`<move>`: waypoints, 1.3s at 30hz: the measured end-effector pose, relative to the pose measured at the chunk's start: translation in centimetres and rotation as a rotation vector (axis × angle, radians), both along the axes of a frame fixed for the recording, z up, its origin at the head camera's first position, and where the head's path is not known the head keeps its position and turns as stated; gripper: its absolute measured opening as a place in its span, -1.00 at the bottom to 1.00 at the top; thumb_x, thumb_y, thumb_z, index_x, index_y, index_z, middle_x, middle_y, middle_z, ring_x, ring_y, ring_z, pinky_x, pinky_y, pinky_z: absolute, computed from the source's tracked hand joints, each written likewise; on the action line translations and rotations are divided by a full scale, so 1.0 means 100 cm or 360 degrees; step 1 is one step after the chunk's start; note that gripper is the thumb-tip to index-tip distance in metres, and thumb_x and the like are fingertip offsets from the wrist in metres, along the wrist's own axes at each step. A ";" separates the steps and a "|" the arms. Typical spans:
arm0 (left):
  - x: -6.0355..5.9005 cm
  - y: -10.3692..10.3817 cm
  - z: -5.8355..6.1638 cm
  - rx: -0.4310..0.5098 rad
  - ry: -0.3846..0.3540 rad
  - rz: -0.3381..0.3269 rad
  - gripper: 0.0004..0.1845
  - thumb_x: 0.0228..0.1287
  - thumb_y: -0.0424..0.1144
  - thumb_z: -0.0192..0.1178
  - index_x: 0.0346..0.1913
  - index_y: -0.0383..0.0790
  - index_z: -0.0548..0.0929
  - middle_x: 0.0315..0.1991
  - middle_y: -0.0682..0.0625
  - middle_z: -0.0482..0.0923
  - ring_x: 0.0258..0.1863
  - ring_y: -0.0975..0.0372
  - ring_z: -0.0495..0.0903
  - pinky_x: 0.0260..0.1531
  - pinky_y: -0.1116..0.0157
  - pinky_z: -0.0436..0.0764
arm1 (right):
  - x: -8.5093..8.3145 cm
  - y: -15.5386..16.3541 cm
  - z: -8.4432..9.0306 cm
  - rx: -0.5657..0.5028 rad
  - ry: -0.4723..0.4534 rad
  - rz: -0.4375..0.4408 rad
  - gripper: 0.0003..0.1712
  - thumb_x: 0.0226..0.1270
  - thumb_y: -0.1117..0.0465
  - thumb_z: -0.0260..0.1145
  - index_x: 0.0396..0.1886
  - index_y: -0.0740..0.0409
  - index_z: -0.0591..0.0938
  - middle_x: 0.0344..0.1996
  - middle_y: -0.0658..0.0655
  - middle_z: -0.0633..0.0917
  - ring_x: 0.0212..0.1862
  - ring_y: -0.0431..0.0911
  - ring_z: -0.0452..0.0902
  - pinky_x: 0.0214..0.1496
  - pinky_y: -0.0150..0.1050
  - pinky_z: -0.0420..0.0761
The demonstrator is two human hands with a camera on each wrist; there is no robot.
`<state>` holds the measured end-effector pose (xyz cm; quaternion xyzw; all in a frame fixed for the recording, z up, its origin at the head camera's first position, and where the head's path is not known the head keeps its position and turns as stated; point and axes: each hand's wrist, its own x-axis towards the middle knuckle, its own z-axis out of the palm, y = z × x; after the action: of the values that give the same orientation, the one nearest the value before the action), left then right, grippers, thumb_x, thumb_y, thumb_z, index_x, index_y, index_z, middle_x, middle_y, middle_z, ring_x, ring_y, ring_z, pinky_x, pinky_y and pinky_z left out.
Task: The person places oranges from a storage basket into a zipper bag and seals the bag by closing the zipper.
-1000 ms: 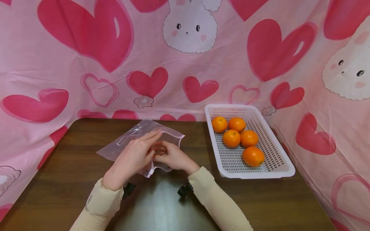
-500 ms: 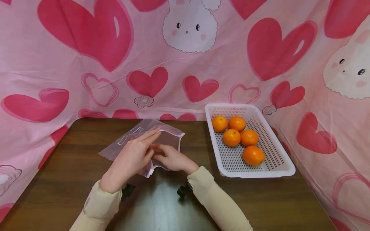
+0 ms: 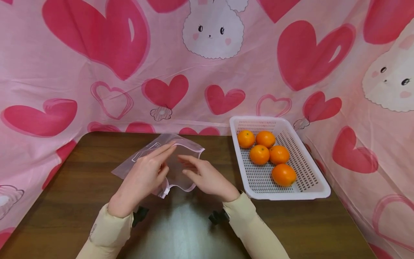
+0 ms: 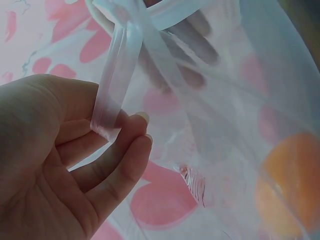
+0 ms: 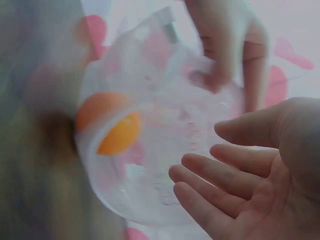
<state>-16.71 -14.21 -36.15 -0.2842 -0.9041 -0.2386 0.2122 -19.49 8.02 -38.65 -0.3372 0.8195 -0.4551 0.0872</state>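
Plainly, we see one clear plastic bag [image 3: 134,160], its edge pinched by the left hand [image 3: 142,172]; the right hand [image 3: 211,180], fingers apart, hovers beside its opening. Right of that hand, one white basket [image 3: 286,196] holds five oranges [image 3: 259,155]: four farther back, one nearer us.

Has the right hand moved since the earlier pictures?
Yes. In the head view, the right hand has shifted rightward, nearer the white basket.
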 end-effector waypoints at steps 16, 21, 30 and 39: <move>0.001 -0.007 0.003 0.0068 0.0025 0.0062 -0.33 0.17 -0.51 0.30 0.40 -0.30 0.51 0.38 -0.18 0.45 -0.62 0.30 0.27 -0.63 0.37 0.41 | 0.011 0.062 0.027 -0.0158 0.0087 -0.0223 -0.40 0.45 0.28 0.33 0.45 0.11 0.46 0.27 0.13 0.59 0.25 0.07 0.54 0.29 0.06 0.49; 0.002 -0.009 0.005 0.0078 0.0030 0.0081 -0.32 0.17 -0.50 0.32 0.42 -0.28 0.50 0.40 -0.16 0.43 -0.50 0.23 0.36 -0.58 0.36 0.46 | 0.016 0.081 0.032 -0.0144 0.0040 -0.0366 -0.40 0.46 0.21 0.34 0.46 0.01 0.46 0.31 0.08 0.57 0.28 0.01 0.51 0.29 0.09 0.48; 0.002 -0.012 0.009 0.0128 0.0025 0.0116 -0.34 0.17 -0.54 0.32 0.40 -0.27 0.52 0.41 -0.11 0.42 -0.68 0.32 0.25 -0.66 0.39 0.42 | 0.020 0.112 0.038 -0.0070 0.0097 -0.0541 -0.39 0.48 0.16 0.33 0.47 0.04 0.45 0.32 0.07 0.56 0.31 0.00 0.49 0.34 0.06 0.43; 0.000 -0.016 0.013 0.0146 0.0096 0.0125 -0.38 0.19 -0.53 0.30 0.37 -0.31 0.55 0.38 -0.11 0.46 -0.65 0.29 0.25 -0.61 0.36 0.44 | 0.017 0.145 0.038 -0.0055 0.0185 -0.0734 -0.40 0.49 0.17 0.33 0.45 0.18 0.45 0.27 0.20 0.59 0.25 0.10 0.53 0.24 0.09 0.52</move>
<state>-16.69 -15.77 -34.88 -0.2454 -0.8958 -0.2626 0.2613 -17.74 22.55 -34.89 -0.1680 0.8706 -0.4568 -0.0722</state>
